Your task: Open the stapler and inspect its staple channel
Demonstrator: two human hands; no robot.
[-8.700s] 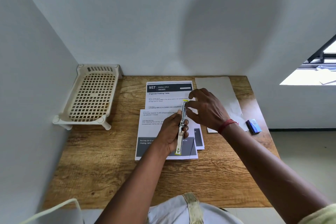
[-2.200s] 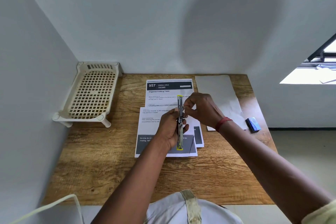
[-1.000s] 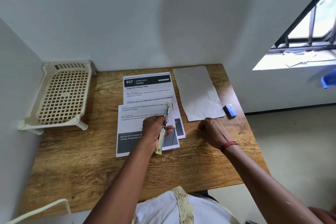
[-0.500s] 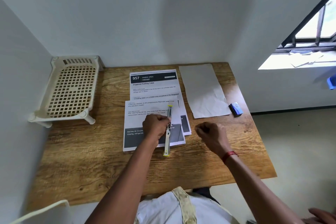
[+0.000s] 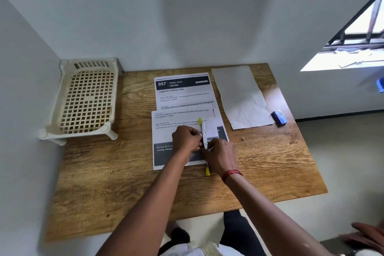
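- The left hand [image 5: 186, 139] grips the stapler [image 5: 204, 134], fingers curled around it.
- The right hand [image 5: 220, 156] also holds the stapler, above the printed sheets [image 5: 176, 129].

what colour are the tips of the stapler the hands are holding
Yellow at both ends of the stapler, seen in the head view.
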